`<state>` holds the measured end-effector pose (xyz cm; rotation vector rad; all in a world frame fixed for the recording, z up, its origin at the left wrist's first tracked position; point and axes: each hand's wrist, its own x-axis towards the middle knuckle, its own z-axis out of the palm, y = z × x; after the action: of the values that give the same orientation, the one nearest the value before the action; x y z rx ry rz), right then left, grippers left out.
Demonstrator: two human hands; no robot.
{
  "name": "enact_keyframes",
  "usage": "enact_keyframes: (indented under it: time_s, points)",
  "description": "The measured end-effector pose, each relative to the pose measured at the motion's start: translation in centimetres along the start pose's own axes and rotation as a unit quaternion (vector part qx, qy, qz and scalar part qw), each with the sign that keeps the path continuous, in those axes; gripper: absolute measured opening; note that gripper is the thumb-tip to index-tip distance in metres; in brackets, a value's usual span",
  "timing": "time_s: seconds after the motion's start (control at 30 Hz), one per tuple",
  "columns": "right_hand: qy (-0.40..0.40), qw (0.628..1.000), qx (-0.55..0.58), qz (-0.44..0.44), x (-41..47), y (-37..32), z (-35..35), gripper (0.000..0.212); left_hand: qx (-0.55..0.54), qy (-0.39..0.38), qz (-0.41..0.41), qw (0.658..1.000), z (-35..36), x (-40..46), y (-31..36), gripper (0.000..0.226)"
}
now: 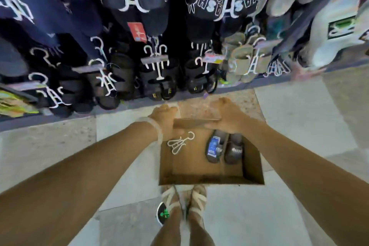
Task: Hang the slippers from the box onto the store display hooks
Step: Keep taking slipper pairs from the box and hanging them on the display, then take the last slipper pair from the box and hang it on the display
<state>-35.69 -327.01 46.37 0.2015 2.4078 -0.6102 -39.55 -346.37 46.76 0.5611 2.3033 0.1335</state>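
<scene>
Looking down in the head view: left hand (pixel 164 119) and right hand (pixel 225 115) each grip an end of the far flap (pixel 196 123) of the cardboard box (pixel 253 168) on the floor. Inside lie a pair of dark slippers (pixel 224 149) at right and a white hanger (pixel 179 143) at left. Display hooks (pixel 154 60) beyond carry hung slippers.
</scene>
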Motion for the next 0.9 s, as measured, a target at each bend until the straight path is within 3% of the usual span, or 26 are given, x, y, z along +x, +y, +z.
enact_keyframes:
  time_s: [0.17, 0.3, 0.4, 0.67, 0.77, 0.9]
  points:
    - [-0.051, 0.996, 0.034, 0.064, 5.8, 4.6, 10.0, 0.063, -0.01, -0.077, -0.037, 0.996, 8.9, 6.5, -5.3, 0.067]
    - [-0.075, 0.989, 0.058, 0.11, 11.4, 8.2, 18.3, 0.038, -0.057, -0.112, -0.035, 0.991, 17.1, 12.1, -7.1, 0.064]
    - [-0.103, 0.979, 0.081, 0.154, 15.2, 11.0, 24.7, 0.062, -0.065, -0.135, -0.029, 0.988, 23.8, 17.0, -7.9, 0.06]
    - [-0.161, 0.961, 0.13, 0.183, 23.5, 19.5, 39.6, 0.061, -0.037, -0.11, -0.135, 0.984, 40.7, 32.7, -11.5, 0.054]
    - [-0.171, 0.954, 0.157, 0.19, 25.6, 22.6, 43.7, 0.06, -0.044, -0.084, -0.185, 0.978, 44.3, 37.1, -12.1, 0.068]
    - [-0.143, 0.956, 0.186, 0.173, 28.4, 25.6, 46.0, 0.054, -0.023, -0.035, -0.187, 0.982, 47.7, 41.1, -12.9, 0.108]
